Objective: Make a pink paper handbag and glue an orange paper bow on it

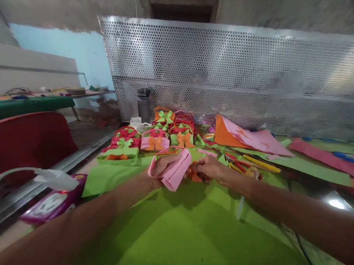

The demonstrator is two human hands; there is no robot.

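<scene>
My left hand (159, 168) is closed around a small pink paper bag (176, 172), tilted on its side, its thin pink handle looping over the fingers. Pinched in my right hand (211, 168) is an orange paper bow (195, 174), close to the right side of the bag. Whether bow and bag touch, I cannot tell. Just beyond my hands stand several finished-looking little bags: a pink bag with an orange bow (155, 143), a green bag with an orange bow (181, 139) and a green bag (118, 156) lower at the left.
Green sheeting (182, 235) covers the tabletop. At left lies a purple power strip (54, 200) with a white plug (56, 180). Pink sheets (256, 138) and yellow-handled tools (261, 163) lie right. A grey bottle (144, 105) stands before a perforated metal panel (227, 66). A red chair (29, 140) is left.
</scene>
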